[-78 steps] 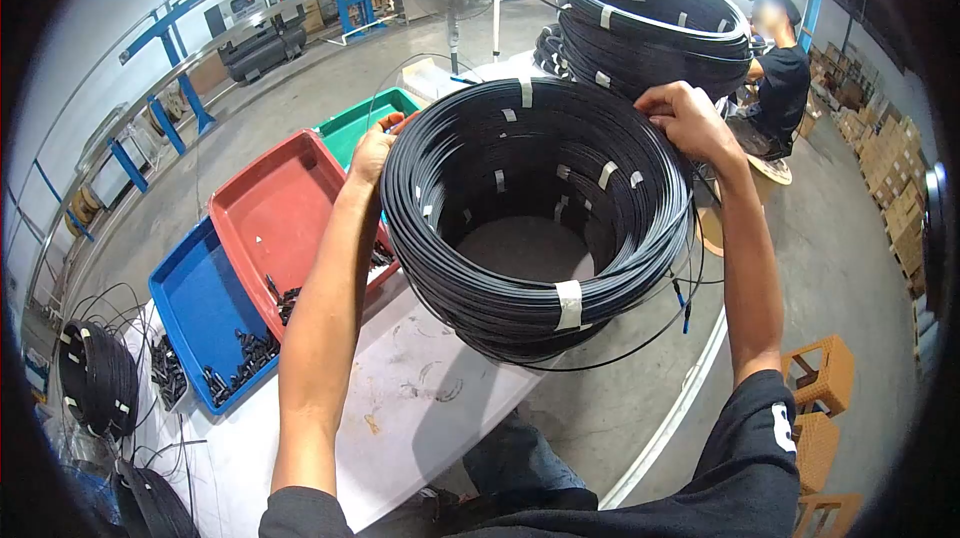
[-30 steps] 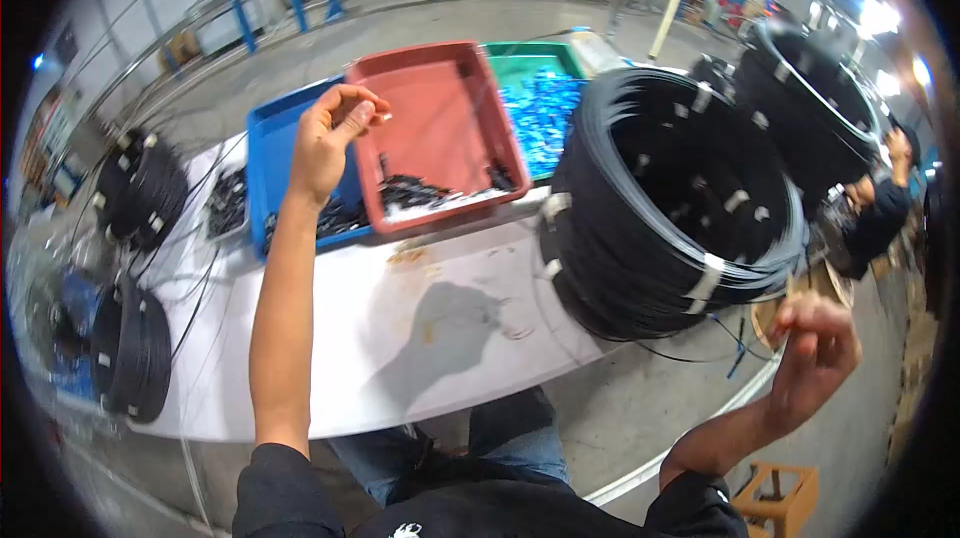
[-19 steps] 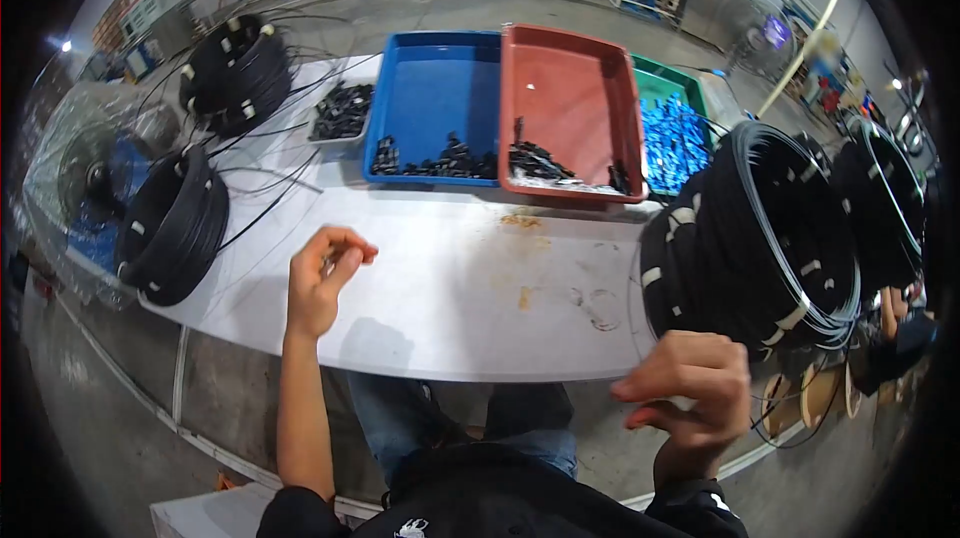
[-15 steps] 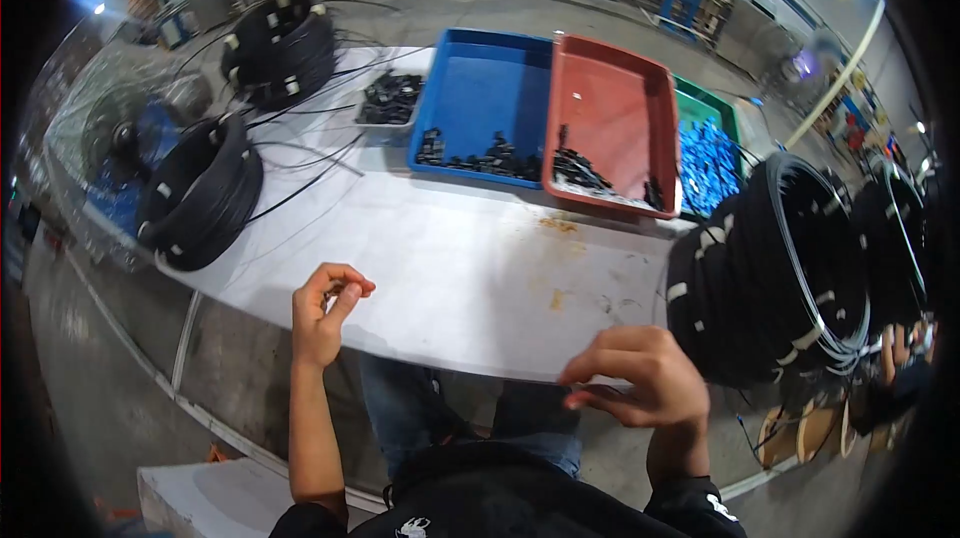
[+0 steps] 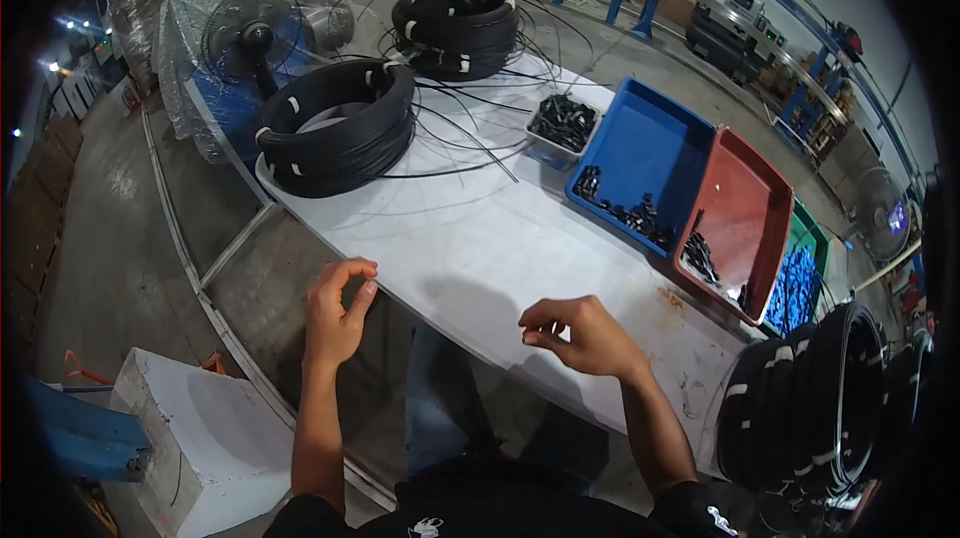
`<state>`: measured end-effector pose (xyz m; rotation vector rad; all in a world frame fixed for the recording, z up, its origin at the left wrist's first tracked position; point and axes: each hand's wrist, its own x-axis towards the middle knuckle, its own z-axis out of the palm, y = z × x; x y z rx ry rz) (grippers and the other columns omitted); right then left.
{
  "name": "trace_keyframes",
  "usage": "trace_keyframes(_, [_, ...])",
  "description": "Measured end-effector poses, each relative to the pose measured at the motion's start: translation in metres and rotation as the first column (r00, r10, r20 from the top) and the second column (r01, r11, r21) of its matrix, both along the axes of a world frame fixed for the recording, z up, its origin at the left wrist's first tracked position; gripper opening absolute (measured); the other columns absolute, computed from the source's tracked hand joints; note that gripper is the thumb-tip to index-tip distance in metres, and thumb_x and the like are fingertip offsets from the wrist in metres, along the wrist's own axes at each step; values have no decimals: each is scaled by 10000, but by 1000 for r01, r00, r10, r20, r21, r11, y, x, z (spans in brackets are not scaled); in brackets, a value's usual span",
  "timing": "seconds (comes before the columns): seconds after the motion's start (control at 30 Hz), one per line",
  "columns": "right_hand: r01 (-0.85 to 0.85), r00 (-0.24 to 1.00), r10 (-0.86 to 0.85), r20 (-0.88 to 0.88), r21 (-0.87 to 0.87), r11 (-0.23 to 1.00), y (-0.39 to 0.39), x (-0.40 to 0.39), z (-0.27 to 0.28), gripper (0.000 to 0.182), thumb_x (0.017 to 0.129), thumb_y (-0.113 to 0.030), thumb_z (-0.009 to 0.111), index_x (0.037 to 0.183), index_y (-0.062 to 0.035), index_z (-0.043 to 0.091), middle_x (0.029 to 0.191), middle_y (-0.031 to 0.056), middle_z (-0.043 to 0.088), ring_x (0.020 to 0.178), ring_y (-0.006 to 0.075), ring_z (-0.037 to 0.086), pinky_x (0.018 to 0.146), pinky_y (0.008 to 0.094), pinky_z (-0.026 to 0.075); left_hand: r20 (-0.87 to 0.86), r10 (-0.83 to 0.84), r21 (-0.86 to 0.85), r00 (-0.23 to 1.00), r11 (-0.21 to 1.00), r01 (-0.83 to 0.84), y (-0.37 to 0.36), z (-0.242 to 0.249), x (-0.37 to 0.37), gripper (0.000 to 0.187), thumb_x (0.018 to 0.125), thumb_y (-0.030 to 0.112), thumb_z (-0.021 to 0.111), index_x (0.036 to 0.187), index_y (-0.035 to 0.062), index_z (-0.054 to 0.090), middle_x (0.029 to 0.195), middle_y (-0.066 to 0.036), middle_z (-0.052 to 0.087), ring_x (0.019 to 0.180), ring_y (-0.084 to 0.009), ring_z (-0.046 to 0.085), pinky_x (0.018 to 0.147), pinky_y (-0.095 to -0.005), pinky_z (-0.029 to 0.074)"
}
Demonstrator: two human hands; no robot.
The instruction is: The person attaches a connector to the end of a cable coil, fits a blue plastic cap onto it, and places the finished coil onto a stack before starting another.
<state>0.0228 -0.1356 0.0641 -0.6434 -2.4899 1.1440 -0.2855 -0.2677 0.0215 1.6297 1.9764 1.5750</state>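
Note:
My left hand [image 5: 338,316] hovers by the near edge of the white table [image 5: 450,248], thumb and curved fingers apart, holding nothing. Over the table's front part, my right hand [image 5: 585,338] has bent fingers with a small gap at the thumb, and I see nothing in it. Beyond the left hand lies a black cable coil [image 5: 340,133] bound with white ties. A second coil [image 5: 460,28] sits behind it. Loose cable ends reach from both coils across the table. Neither hand touches the coils or trays.
A small bin [image 5: 562,128] of black parts stands beside a blue tray [image 5: 650,113], a red tray [image 5: 745,208] and a green tray [image 5: 815,238] with blue parts. More cable coils [image 5: 800,403] stand at right. A fan [image 5: 255,35] and a white block [image 5: 205,438] are at left.
The view has turned left, so coils and trays appear farther right. My right hand has moved inward over the table, closer to my left hand. My left hand keeps its curved, parted shape.

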Motion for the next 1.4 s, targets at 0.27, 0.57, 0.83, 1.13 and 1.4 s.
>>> trace_keyframes(0.27, [75, 989, -51, 139, -179, 981, 13, -9, -48, 189, 905, -133, 718, 1033, 1, 684, 907, 142, 740, 826, 247, 730, 760, 335, 559, -303, 79, 172, 950, 985, -27, 68, 47, -53, 155, 864, 96, 664, 1002, 31, 636, 1122, -140, 679, 1085, -326, 610, 947, -428, 462])
trace_keyframes(0.57, [130, 937, -298, -182, -611, 781, 19, 8, -84, 232, 934, -100, 705, 1135, 1, 650, 913, 73, 725, 877, 114, 665, 795, 269, 520, -407, -210, 88, 889, 960, 267, 186, 87, -47, 153, 824, 51, 653, 969, 1, 653, 964, -139, 697, 910, -286, 671, 830, -366, 500])
trace_keyframes(0.83, [59, 970, -191, -153, -611, 789, 33, 21, -84, 242, 915, -79, 721, 1141, -2, 679, 921, 76, 732, 883, 115, 668, 823, 278, 527, -593, -198, 3, 780, 969, 247, 431, 128, -79, 366, 923, 267, 660, 1190, 33, 572, 1138, -187, 676, 1067, -350, 660, 945, -419, 482])
trace_keyframes(1.13, [-49, 957, -173, -231, -720, 692, 41, 30, -88, 294, 934, -93, 694, 1216, -15, 664, 1041, 119, 732, 981, 175, 700, 887, 306, 545, -587, 44, -327, 808, 901, -286, 578, 118, -90, 830, 819, 790, 544, 1375, 183, 438, 1277, -234, 625, 1239, -420, 572, 1014, -531, 436])
trace_keyframes(1.4, [-145, 937, -142, -320, -723, 676, 45, 33, -93, 310, 958, -177, 673, 1230, -34, 633, 1047, 122, 725, 993, 207, 701, 901, 346, 538, -670, 190, -17, 718, 963, -270, 580, 148, -100, 971, 628, 794, 735, 1289, 162, 409, 1030, -202, 703, 984, -395, 693, 861, -504, 509])
